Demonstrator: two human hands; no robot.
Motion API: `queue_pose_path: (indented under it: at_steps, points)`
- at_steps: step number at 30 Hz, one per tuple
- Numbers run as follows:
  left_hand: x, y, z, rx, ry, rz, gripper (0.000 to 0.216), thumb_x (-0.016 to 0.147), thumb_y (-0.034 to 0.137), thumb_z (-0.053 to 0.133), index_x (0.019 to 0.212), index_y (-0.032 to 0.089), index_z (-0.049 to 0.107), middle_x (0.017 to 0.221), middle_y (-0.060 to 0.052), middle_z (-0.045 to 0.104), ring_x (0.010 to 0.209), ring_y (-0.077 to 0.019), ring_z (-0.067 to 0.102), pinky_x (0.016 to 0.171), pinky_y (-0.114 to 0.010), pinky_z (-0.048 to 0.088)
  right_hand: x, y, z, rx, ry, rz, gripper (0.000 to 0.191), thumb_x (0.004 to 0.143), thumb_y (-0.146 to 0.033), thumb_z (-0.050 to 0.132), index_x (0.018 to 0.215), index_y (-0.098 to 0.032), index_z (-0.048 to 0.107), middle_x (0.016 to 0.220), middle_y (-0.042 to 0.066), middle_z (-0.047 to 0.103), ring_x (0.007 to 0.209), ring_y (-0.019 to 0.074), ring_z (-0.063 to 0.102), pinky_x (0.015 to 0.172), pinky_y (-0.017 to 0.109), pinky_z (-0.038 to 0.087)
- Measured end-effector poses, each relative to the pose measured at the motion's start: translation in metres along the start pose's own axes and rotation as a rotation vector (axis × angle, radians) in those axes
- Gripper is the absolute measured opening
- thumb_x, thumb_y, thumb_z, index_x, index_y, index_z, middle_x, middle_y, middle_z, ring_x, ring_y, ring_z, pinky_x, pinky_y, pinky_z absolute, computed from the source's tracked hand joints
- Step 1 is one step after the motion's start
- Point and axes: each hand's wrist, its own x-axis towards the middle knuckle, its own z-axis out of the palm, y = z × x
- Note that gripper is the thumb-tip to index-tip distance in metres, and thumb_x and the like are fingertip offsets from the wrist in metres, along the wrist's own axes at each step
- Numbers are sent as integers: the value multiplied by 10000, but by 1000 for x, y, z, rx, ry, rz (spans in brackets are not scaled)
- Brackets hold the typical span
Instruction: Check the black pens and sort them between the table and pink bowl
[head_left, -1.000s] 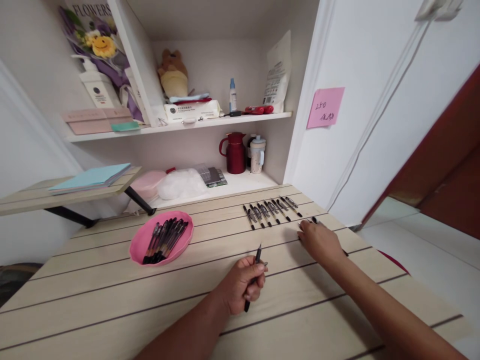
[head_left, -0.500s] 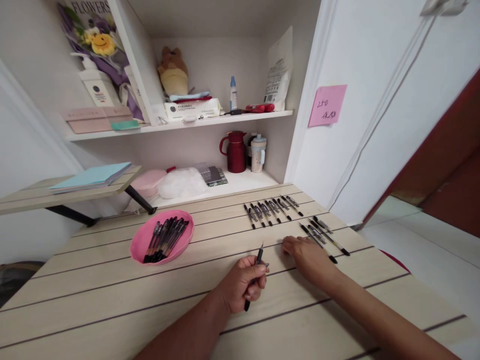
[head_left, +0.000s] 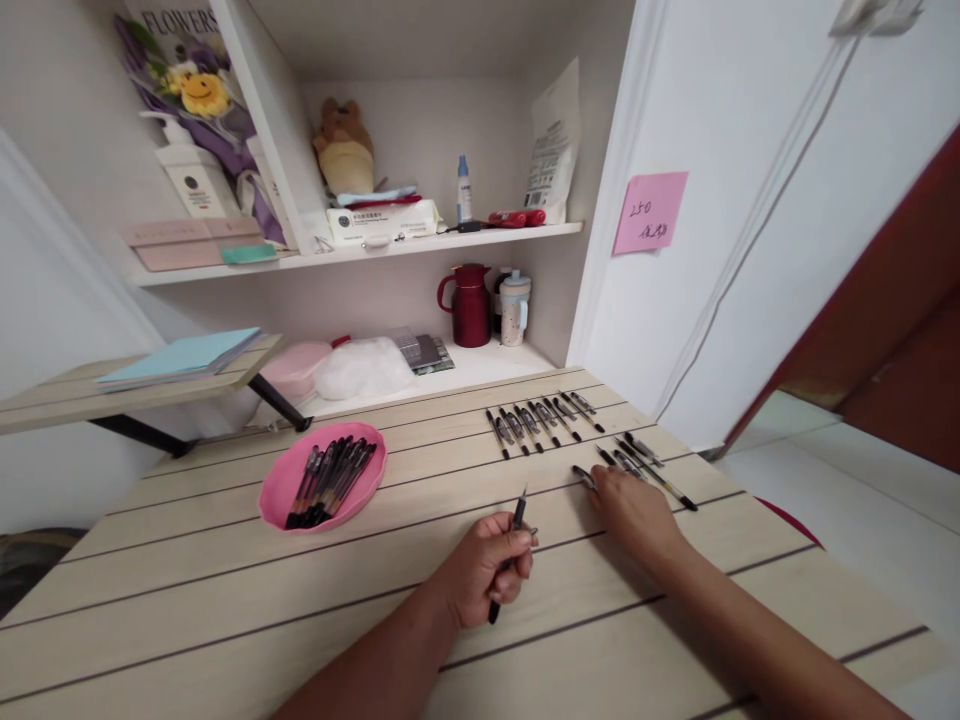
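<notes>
My left hand (head_left: 484,570) is closed around a black pen (head_left: 516,515), held upright with its bare tip pointing up and away. My right hand (head_left: 630,510) lies low on the wooden table (head_left: 225,590). Its fingertips are pressed together on the end of another black pen (head_left: 582,473), whose body is hidden under the hand. Just right of it lie two or three pens in a short row (head_left: 649,465). Beyond them is a longer row of several pens (head_left: 536,422). A pink dish (head_left: 279,490) with several black pens stands to the left.
Behind the table is a shelf unit with a red jug (head_left: 471,305), a white cup (head_left: 515,308), a plastic bag and a pink tub. A side shelf with a blue folder (head_left: 184,355) juts out on the left. A pink note (head_left: 649,212) hangs on the white wall.
My right hand drew back left from the short row, then came forward again with a pen end at its fingertips. My left hand and its pen stayed put.
</notes>
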Motion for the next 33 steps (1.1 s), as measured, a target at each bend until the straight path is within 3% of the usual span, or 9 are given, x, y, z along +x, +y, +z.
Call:
queue_pose_path:
  at_steps: [6,12,17,20,23,26,29,33]
  points:
    - [-1,0,1,8,-6,7,229,677,285,632,764,147,471,515,50,498,299,13,230,336,-175,72,11,19,2,11,-2,97,202,826,-250,398,826,-139,566,843,121,622,722,196,603,544,260,340]
    - [-1,1,1,6,-6,0,214,686,281,619,763,147,471,522,47,501,299,15,231,339,-174,69,10,19,3,8,-13,103,218,822,-278,395,822,-146,569,828,110,623,707,196,599,529,262,331]
    - [-1,0,2,12,5,3,230,676,281,630,758,149,461,524,50,498,299,17,229,338,-172,72,3,14,-9,51,38,106,214,816,-284,399,777,-152,563,795,108,621,696,207,589,521,270,322]
    - [0,-1,3,28,10,13,228,684,284,623,758,153,451,522,49,502,294,12,237,332,-175,76,-6,2,-25,289,41,69,225,816,-292,391,716,-170,551,695,63,604,656,184,566,530,262,332]
    - [0,-2,3,49,11,29,228,696,293,615,762,157,445,527,50,507,286,9,240,326,-177,85,-20,-18,-42,773,-123,-138,221,803,-331,421,690,-181,537,603,-1,554,575,128,516,519,226,349]
    - [0,-3,3,70,1,49,251,693,319,623,758,158,442,530,52,507,282,9,250,321,-176,92,-35,-38,-52,1006,-175,-226,146,733,-323,528,723,-178,548,596,-24,536,548,105,476,502,210,341]
    - [1,-3,3,81,-9,59,261,690,335,627,754,155,448,528,54,502,279,10,248,318,-177,89,-44,-53,-51,1082,-133,-224,97,710,-268,549,689,-173,559,592,-25,534,560,100,465,523,214,340]
    - [0,-2,1,80,-12,36,252,698,342,617,735,150,460,529,45,510,283,8,262,322,-178,96,-46,-62,-40,1340,-163,-87,137,713,-297,556,680,-165,549,541,-38,495,515,87,435,498,210,340]
